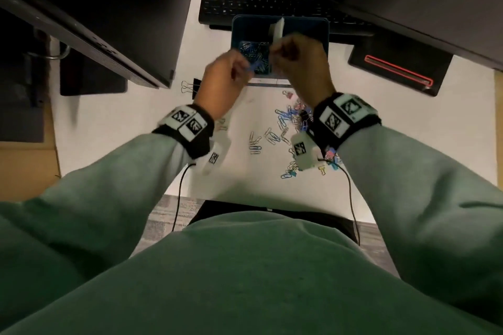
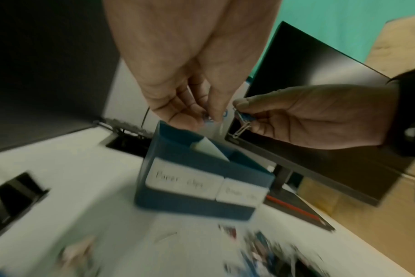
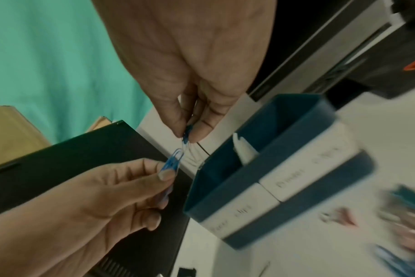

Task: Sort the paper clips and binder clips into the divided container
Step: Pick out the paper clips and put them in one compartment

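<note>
Blue paper clips (image 3: 172,163), linked, mid-frame: left hand (image 3: 102,202) pinches one end, right hand (image 3: 192,78) pinches the other, above blue divided container (image 3: 268,180).

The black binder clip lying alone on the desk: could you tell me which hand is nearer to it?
Left. The left hand is raised just right of the black binder clip; the right hand is farther right, above the divided container.

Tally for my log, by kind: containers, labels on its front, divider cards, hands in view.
blue container: 1
white labels: 2
white divider: 1
left hand, right hand, each pinching a paper clip: 2
Total: 6
</note>
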`<state>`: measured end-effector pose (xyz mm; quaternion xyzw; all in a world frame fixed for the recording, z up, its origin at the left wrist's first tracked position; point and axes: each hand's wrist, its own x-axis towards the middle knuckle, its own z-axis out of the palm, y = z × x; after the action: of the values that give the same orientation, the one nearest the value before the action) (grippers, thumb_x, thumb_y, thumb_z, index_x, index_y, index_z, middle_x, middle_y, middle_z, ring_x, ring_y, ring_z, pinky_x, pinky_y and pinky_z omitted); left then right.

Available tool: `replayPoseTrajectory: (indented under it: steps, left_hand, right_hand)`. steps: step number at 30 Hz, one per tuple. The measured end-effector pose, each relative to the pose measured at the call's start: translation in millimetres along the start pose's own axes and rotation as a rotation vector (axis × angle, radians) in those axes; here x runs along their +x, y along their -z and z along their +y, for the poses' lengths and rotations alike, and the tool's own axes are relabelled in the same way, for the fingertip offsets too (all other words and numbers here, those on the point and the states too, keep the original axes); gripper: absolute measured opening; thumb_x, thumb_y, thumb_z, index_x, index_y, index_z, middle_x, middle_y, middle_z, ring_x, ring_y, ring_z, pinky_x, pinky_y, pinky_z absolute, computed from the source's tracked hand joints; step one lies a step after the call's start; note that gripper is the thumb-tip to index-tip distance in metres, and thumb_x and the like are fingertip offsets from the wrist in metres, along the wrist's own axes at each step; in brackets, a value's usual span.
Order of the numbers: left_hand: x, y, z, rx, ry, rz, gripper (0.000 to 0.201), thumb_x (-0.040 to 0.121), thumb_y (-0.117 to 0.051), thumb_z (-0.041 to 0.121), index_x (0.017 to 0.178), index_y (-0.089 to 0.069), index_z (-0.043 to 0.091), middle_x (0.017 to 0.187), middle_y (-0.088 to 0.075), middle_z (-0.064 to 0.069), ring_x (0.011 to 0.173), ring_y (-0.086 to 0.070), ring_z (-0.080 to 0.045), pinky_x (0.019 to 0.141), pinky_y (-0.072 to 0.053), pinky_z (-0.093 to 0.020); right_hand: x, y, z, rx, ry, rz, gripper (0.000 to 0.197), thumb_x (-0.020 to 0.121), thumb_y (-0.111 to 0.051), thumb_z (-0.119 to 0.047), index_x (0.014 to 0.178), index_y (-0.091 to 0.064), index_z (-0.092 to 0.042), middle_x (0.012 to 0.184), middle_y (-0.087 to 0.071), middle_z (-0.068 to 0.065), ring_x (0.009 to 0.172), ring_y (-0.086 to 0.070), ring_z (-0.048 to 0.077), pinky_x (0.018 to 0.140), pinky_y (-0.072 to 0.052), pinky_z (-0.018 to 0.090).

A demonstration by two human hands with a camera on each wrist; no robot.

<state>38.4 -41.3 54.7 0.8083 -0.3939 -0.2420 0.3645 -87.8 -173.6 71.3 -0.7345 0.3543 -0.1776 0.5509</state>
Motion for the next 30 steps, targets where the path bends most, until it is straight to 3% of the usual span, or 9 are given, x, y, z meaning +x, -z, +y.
replayPoseTrajectory:
  steps: [2, 5, 9, 10, 12, 15, 18, 24, 30]
  left_hand:
    - [23.9, 4.7, 7.1, 0.040, 0.036, 0.058, 0.009, 0.089, -0.063, 0.018, 0.096, -0.060, 0.013, 0.082, -0.061, 0.003, 0.071, -0.053, -0.008, 0.062, -0.042, -0.014]
    - [42.0, 0.5, 8.2, 0.142, 0.074, 0.031, 0.015, 0.086, -0.064, 0.018, 0.099, -0.061, 0.013, 0.091, -0.061, -0.005, 0.077, -0.055, -0.014, 0.074, -0.048, -0.027]
    - [7.1, -10.2, -3.7, 0.188, 0.042, 0.051, 0.024, 0.085, -0.067, 0.017, 0.107, -0.057, 0.015, 0.106, -0.051, -0.006, 0.080, -0.056, -0.013, 0.074, -0.046, -0.021]
    - [-8.8, -14.2, -11.3, 0.198, 0.039, 0.011, 0.025, 0.085, -0.068, 0.020, 0.107, -0.056, 0.014, 0.105, -0.051, -0.005, 0.078, -0.057, -0.014, 0.072, -0.047, -0.023]
    - [-42.1, -25.2, -28.2, 0.231, 0.100, -0.178, 0.036, 0.082, -0.072, 0.027, 0.110, -0.052, 0.013, 0.106, -0.048, -0.004, 0.078, -0.056, -0.017, 0.069, -0.046, -0.027]
    - [-78.8, -48.1, -48.6, 0.376, 0.166, -0.468, 0.063, 0.074, -0.079, 0.031, 0.121, -0.044, 0.009, 0.115, -0.043, -0.010, 0.093, -0.054, -0.026, 0.077, -0.046, -0.033]
    - [-84.8, -68.4, -51.2, 0.425, 0.103, -0.522, 0.058, 0.074, -0.078, 0.022, 0.118, -0.045, 0.003, 0.116, -0.042, -0.015, 0.093, -0.056, -0.034, 0.079, -0.050, -0.042]
    - [-66.2, -83.2, -39.3, 0.460, -0.042, -0.440, 0.022, 0.091, -0.061, 0.014, 0.107, -0.053, 0.001, 0.108, -0.051, -0.016, 0.079, -0.060, -0.033, 0.065, -0.043, -0.031]
    - [-59.9, -83.7, -42.5, 0.412, -0.042, -0.445, 0.016, 0.093, -0.056, 0.019, 0.100, -0.054, 0.004, 0.099, -0.056, -0.014, 0.081, -0.058, -0.028, 0.071, -0.046, -0.032]
  right_hand:
    - [27.1, -10.7, -7.7, -0.037, 0.032, 0.057, 0.011, 0.084, -0.067, -0.006, 0.095, -0.068, -0.009, 0.081, -0.067, -0.005, 0.070, -0.061, 0.001, 0.069, -0.055, 0.019]
    - [47.5, -23.2, -2.2, -0.209, 0.023, -0.002, 0.012, 0.083, -0.065, -0.008, 0.095, -0.068, -0.010, 0.085, -0.067, -0.002, 0.073, -0.060, 0.007, 0.077, -0.056, 0.031]
    - [14.2, -11.6, 19.3, -0.389, 0.126, -0.020, 0.016, 0.088, -0.062, -0.013, 0.104, -0.065, -0.010, 0.102, -0.061, 0.004, 0.083, -0.055, 0.007, 0.072, -0.044, 0.010]
    - [-1.1, -7.3, 28.1, -0.419, 0.155, -0.023, 0.014, 0.089, -0.061, -0.014, 0.102, -0.064, -0.011, 0.103, -0.061, 0.005, 0.083, -0.055, 0.008, 0.074, -0.045, 0.011]
    - [-32.4, -0.8, 50.5, -0.559, 0.153, -0.145, 0.016, 0.089, -0.063, -0.018, 0.105, -0.063, -0.013, 0.106, -0.061, 0.006, 0.086, -0.057, 0.011, 0.080, -0.053, 0.026]
    - [-64.6, -1.0, 80.6, -0.893, 0.050, -0.372, 0.049, 0.084, -0.070, -0.034, 0.125, -0.054, -0.011, 0.122, -0.054, 0.011, 0.109, -0.054, 0.024, 0.095, -0.048, 0.040]
    - [-71.9, -11.6, 95.8, -1.095, 0.066, -0.448, 0.067, 0.079, -0.074, -0.040, 0.132, -0.048, -0.008, 0.126, -0.051, 0.014, 0.116, -0.049, 0.031, 0.099, -0.043, 0.043]
    - [-70.8, -24.1, 104.3, -1.019, 0.151, -0.402, 0.011, 0.089, -0.060, -0.011, 0.099, -0.058, -0.006, 0.096, -0.060, 0.011, 0.083, -0.062, 0.028, 0.067, -0.052, 0.036]
    - [-64.7, -20.1, 111.5, -0.767, -0.027, -0.415, 0.010, 0.085, -0.054, -0.007, 0.088, -0.064, -0.006, 0.089, -0.064, 0.011, 0.079, -0.062, 0.029, 0.072, -0.055, 0.042]
